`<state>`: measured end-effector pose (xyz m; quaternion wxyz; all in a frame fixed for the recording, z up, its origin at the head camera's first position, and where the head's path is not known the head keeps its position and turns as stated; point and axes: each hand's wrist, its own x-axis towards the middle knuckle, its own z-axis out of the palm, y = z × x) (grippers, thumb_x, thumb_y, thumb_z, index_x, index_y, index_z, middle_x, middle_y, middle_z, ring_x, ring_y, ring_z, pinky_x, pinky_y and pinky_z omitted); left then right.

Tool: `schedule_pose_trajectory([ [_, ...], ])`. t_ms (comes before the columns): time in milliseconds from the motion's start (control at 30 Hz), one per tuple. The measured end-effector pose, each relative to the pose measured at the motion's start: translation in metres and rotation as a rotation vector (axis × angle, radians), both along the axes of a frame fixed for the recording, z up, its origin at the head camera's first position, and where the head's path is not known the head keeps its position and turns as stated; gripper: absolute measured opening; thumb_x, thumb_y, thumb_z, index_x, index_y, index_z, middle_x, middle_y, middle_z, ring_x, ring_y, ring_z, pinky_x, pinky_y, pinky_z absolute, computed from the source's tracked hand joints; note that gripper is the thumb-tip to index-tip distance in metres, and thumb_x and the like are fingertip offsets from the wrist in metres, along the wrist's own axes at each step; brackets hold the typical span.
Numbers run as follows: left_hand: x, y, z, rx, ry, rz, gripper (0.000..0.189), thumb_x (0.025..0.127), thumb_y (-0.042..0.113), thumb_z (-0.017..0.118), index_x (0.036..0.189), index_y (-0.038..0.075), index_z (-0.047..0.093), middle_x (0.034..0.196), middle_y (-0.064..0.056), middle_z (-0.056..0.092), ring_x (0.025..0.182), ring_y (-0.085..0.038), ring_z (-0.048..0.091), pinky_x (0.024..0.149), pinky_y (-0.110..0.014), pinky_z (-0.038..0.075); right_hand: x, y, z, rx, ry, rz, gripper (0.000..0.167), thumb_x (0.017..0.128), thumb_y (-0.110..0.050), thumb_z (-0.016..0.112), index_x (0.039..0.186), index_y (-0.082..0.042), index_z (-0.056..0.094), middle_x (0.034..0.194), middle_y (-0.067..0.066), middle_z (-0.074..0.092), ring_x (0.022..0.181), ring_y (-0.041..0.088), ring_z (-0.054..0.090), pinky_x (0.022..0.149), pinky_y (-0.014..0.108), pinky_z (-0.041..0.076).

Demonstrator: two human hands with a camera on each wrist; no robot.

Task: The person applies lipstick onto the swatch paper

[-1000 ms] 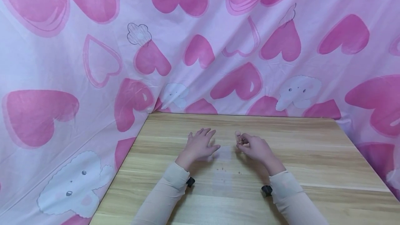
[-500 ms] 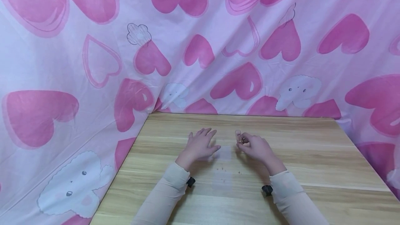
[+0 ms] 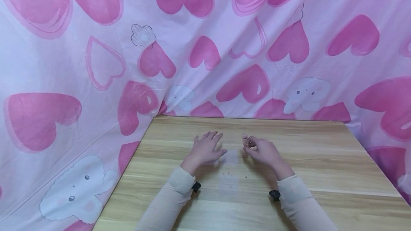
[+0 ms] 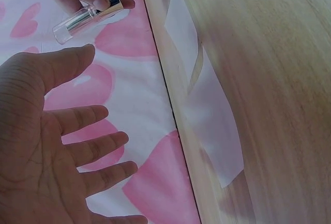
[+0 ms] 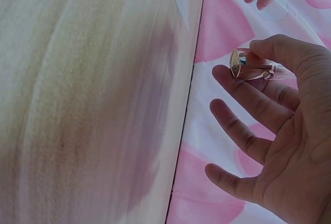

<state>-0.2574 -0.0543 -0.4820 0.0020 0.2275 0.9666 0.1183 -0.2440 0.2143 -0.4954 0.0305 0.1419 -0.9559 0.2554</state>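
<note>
My right hand [image 3: 264, 153] pinches a lipstick tube [image 3: 245, 140] between thumb and fingers above the table's far part. In the left wrist view the lipstick tube [image 4: 85, 19] has a clear cap and a shiny gold base; its gold end [image 5: 236, 63] faces the right wrist camera. The other fingers of the right hand [image 5: 279, 125] are spread loosely. My left hand [image 3: 204, 149] hovers with straight, spread fingers, holding nothing. Beside it lies a thin whitish sheet [image 3: 229, 157], and a second pale sheet [image 3: 228, 184] lies nearer me.
Several tiny reddish bits lie on and beside the nearer sheet on the wooden table [image 3: 321, 167]. A pink and white heart-patterned cloth [image 3: 205, 88] hangs behind the table and at both sides. Each wrist carries a small black device [image 3: 274, 195].
</note>
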Motion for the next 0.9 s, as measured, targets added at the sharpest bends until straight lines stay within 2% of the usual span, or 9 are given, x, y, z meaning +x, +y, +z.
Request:
schedule_pose_trajectory([
  [600, 0.0001, 0.0007, 0.0004, -0.014, 0.024, -0.014, 0.073, 0.094, 0.065, 0.052, 0.155, 0.026, 0.04, 0.159, -0.002, 0.039, 0.145, -0.031, 0.035, 0.107, -0.073, 0.026, -0.0007, -0.0009, 0.0002, -0.017, 0.056, 0.025, 0.017, 0.092, -0.035, 0.072, 0.101, -0.022, 0.067, 0.098, 0.001, 0.074, 0.092, 0.026, 0.07, 0.074, 0.045, 0.053],
  [900, -0.0011, 0.0062, 0.0013, 0.006, 0.04, -0.116, 0.068, 0.095, 0.058, 0.058, 0.153, 0.026, 0.044, 0.152, -0.001, 0.049, 0.139, -0.025, 0.046, 0.11, -0.067, 0.028, 0.0, -0.0016, 0.0001, -0.036, 0.085, 0.045, 0.017, 0.092, -0.033, 0.073, 0.103, -0.021, 0.067, 0.096, 0.002, 0.074, 0.088, 0.026, 0.069, 0.072, 0.045, 0.052],
])
